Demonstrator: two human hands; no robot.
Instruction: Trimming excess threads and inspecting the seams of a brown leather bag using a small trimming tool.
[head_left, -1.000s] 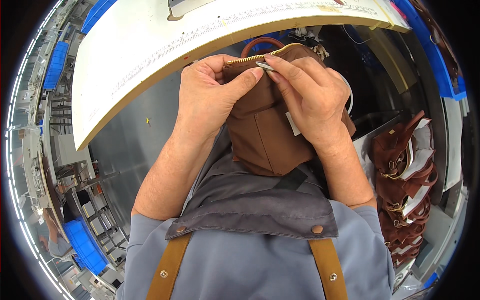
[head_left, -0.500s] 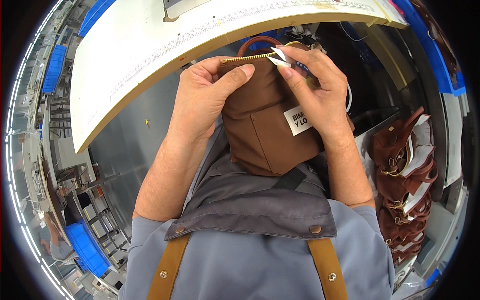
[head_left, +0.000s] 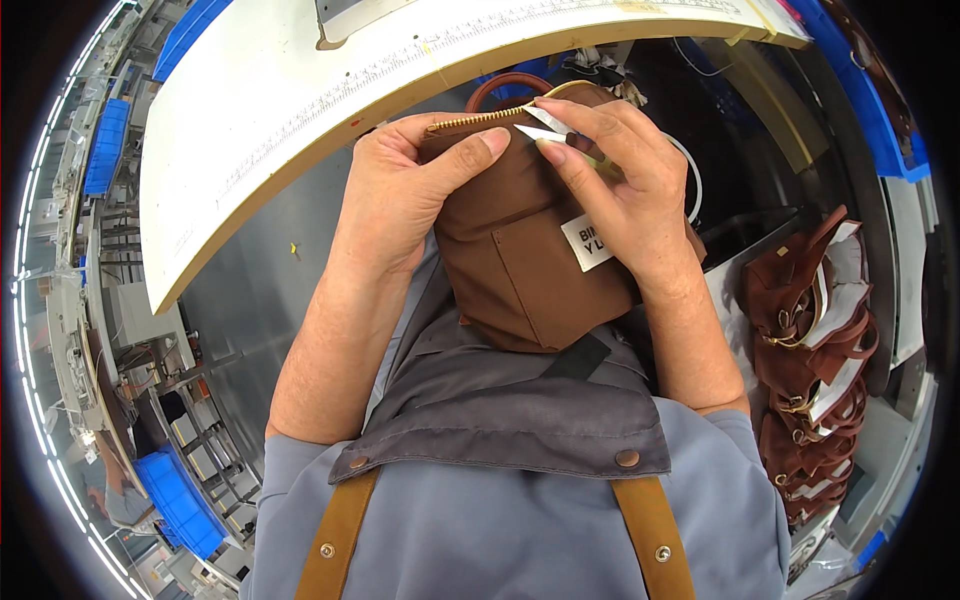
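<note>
A brown bag (head_left: 500,215) with a stitched front pocket and a white label (head_left: 587,243) rests on my lap. Gold zipper teeth (head_left: 478,119) run along its upper edge. My left hand (head_left: 395,195) pinches that edge at the left end of the zipper, thumb in front. In my right hand (head_left: 640,185) is a pair of thread snips (head_left: 543,133), held between thumb and fingers; the pale pointed blades are apart and aim left, close to the zipper. My fingers hide the rest of the snips. Behind the bag's top a reddish-brown handle (head_left: 510,80) arches up.
A white table (head_left: 200,185) with a ruler scale curves across the front, its edge just beyond my hands. Several reddish-brown leather bags (head_left: 800,340) are stacked at right. Blue bins stand around, one (head_left: 180,500) at lower left. A dark apron flap (head_left: 500,430) lies over my lap.
The bag and both hands have shifted slightly left. The snips' blades have moved left and a little down beside the zipper. Both hands keep their hold.
</note>
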